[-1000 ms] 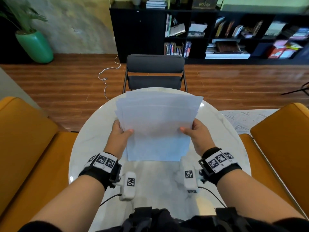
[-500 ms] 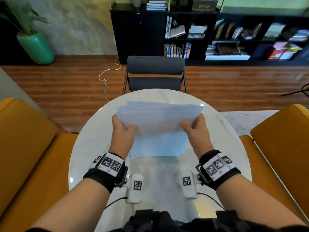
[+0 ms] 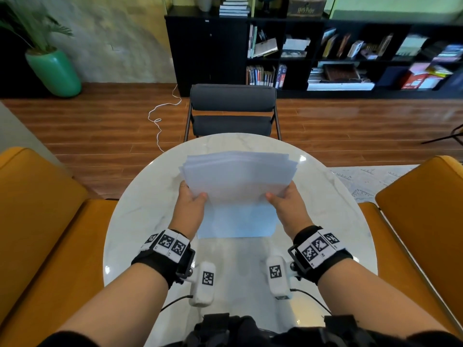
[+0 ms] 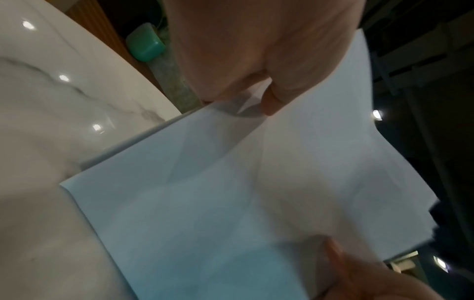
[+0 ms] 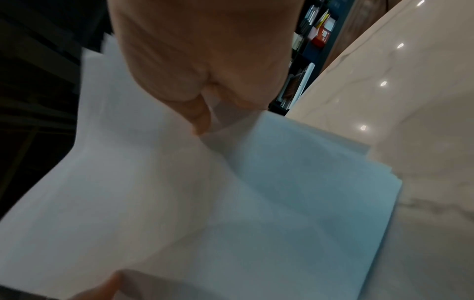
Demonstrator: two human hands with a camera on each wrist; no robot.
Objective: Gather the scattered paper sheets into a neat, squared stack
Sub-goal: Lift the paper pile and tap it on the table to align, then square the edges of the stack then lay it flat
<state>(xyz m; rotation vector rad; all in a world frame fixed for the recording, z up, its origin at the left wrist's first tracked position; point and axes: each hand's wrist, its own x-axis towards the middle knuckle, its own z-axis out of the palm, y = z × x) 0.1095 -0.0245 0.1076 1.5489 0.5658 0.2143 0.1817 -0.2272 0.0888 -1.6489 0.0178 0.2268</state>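
The left hand (image 3: 189, 206) and right hand (image 3: 288, 205) pinch the paper sheets (image 3: 238, 186) at both side edges, lower edge resting on the table (image 3: 140, 221), probably to level the uneven edges above the grip.

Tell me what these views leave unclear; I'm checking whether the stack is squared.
- Sheet count: white paper stack edges too fine, head view.
- Stack's bottom edge against the round white marble table: contact unclear.
- Left hand and right hand fingers: behind paper.
- Wrist views: motion blur.
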